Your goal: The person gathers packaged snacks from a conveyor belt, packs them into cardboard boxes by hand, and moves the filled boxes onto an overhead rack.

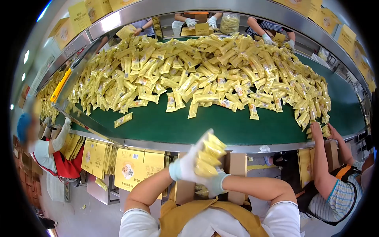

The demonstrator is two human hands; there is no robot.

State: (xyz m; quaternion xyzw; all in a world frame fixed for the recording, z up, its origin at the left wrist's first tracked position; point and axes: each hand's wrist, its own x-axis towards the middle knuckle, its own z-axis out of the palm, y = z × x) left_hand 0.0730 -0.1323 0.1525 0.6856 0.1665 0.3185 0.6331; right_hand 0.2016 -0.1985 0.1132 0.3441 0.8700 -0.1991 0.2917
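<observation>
1. Green belt (166,132) spans the station, rimmed by metal on the near side.
2. Heap (205,75): yellow wrapped packets, piled on the belt, densest toward the far side. Bare green strip between heap and near edge.
3. Worker on the left (44,152): blue cap, red apron, standing at the near side, one gloved hand up at the belt edge.
4. Worker on the right (333,197): striped top, both bare hands at packets on the heap's right end. More people across the belt, white gloves on, faces out of frame.
5. Flat cartons (136,168): yellow, printed, stacked on edge below the belt, left of the wearer. Another stack farther left.
6. Box (237,168): brown card, flaps open, in front of the wearer's apron. Some packets visible inside, partly hidden by the arms.
7. Left hand (189,160): white glove, pale blue cuff, clamped on the bundle along its left side. Slight blur.
8. Right hand (216,184): gloved, at the bundle's lower end; can't tell if its fingers are closed on anything.
9. Bundle (210,155): several packets stacked together, held above the box, clear of the heap.
10. Stray packet (123,119): alone on the belt, left, apart from the heap.
</observation>
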